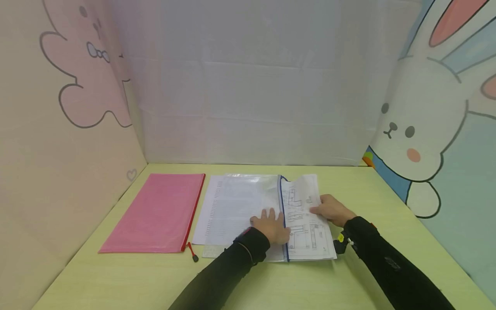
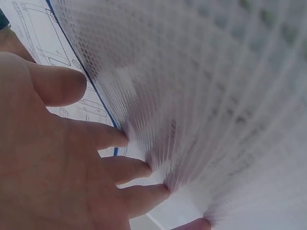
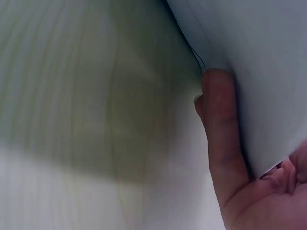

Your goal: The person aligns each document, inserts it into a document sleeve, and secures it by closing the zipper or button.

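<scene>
1. Left hand (image 1: 273, 226), fingers flat, presses the clear mesh zip pouch with blue edge (image 1: 248, 202).
2. Right hand (image 1: 331, 209) pinches white drawing sheets (image 1: 306, 224) sticking out of the pouch's right side.
3. Flat pink zip pouch (image 1: 159, 213) lies left of the clear pouch, on the yellow-green worktop (image 1: 116, 280).

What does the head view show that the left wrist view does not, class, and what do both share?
Only the head view shows the pink zip pouch, the right hand on the drawing sheets' edge, the yellow-green table and the rabbit-pattern walls.

Only the left wrist view shows the left palm and the mesh weave of the clear pouch close up.

Both show the left hand with fingers spread on the clear pouch, its blue zip edge and the drawing sheets.
</scene>
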{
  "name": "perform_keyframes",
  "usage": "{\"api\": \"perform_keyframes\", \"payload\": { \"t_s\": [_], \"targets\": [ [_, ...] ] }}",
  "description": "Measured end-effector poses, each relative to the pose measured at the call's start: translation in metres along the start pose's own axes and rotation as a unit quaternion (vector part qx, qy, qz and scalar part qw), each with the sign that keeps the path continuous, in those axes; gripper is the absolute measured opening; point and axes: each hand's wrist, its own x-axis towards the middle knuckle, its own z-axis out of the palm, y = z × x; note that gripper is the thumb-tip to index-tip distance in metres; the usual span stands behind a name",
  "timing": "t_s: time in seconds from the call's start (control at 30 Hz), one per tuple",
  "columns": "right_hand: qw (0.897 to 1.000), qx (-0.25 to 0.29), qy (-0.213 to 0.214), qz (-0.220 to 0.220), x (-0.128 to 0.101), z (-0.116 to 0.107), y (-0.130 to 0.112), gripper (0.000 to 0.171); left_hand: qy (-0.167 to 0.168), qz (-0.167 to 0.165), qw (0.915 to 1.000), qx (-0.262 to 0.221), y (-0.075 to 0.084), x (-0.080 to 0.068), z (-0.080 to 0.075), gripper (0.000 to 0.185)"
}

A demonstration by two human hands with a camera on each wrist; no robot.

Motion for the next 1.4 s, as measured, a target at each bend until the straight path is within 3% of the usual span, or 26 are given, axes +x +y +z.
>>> {"api": "perform_keyframes", "payload": {
  "t_s": [0.17, 0.33, 0.57, 0.8, 0.97, 1.07, 1.23, 1.3, 1.4],
  "targets": [
    [1.0, 0.012, -0.014, -0.012, 0.003, 0.007, -0.005, 0.03, -0.005, 0.006, 0.9999, -0.014, 0.0, -0.016, -0.014, 0.066],
    [0.999, 0.024, -0.038, -0.023, 0.006, 0.013, -0.011, 0.03, -0.004, 0.016, 0.9997, -0.018, -0.004, -0.022, -0.019, 0.065],
    [1.0, 0.009, 0.008, 0.021, 0.006, 0.011, -0.009, 0.036, 0.002, 0.003, 0.9997, -0.024, -0.013, -0.022, -0.021, 0.07],
    [0.995, 0.08, -0.033, 0.051, 0.001, 0.003, 0.002, 0.04, 0.06, 0.01, 0.9981, 0.006, -0.024, -0.019, -0.019, 0.064],
    [0.989, 0.11, -0.044, 0.088, -0.003, -0.002, 0.005, 0.041, 0.052, 0.001, 0.9986, -0.001, -0.032, -0.021, -0.021, 0.073],
    [0.99, 0.098, -0.042, 0.087, -0.005, -0.003, 0.006, 0.04, 0.041, 0.001, 0.999, -0.02, -0.034, -0.02, -0.02, 0.074],
    [0.996, 0.049, -0.023, 0.075, -0.004, 0.0, 0.008, 0.037, 0.043, 0.001, 0.9987, -0.028, -0.038, 0.006, 0.002, 0.074],
    [0.997, 0.035, -0.015, 0.068, -0.002, 0.002, 0.007, 0.034, 0.04, 0.003, 0.9988, -0.028, -0.037, 0.006, 0.002, 0.074],
    [0.998, 0.016, -0.012, 0.052, 0.0, 0.005, 0.005, 0.031, 0.037, 0.008, 0.9989, -0.026, -0.033, -0.009, -0.009, 0.073]
  ]
}}
